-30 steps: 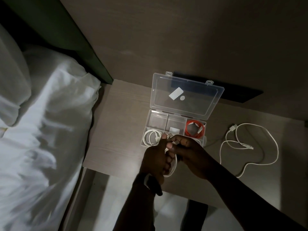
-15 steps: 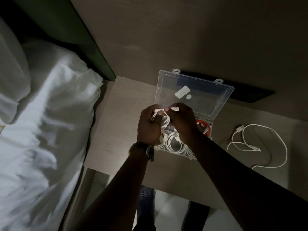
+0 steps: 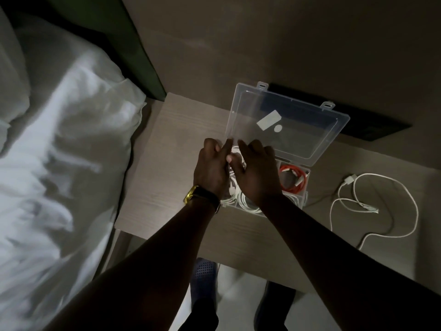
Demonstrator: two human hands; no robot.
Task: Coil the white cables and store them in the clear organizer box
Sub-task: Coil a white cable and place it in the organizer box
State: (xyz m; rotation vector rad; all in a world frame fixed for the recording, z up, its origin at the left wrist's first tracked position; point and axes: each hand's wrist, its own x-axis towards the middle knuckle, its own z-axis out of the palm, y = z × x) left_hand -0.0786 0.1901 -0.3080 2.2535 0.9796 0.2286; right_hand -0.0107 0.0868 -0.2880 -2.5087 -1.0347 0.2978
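The clear organizer box (image 3: 307, 187) lies open on the nightstand, its lid (image 3: 300, 134) tipped back. My left hand (image 3: 211, 169) and my right hand (image 3: 257, 174) meet over its left rear compartment. Between them is a coiled white cable (image 3: 236, 151), which they press down, the right fingers spread flat over it. More coiled white cables (image 3: 248, 202) fill the front compartments. An orange cable (image 3: 293, 179) is coiled in the right rear compartment. A loose white cable (image 3: 381, 203) sprawls uncoiled on the tabletop to the right of the box.
The wooden nightstand (image 3: 167, 168) stands against the wall, with a bed and white bedding (image 3: 59, 163) close on its left. A flat black object (image 3: 358, 120) lies behind the box lid. My feet (image 3: 205, 275) show on the floor below the front edge.
Both hands carried the coiled white cable from the front of the box up and over to its left rear compartment. The right fingers have spread out flat.
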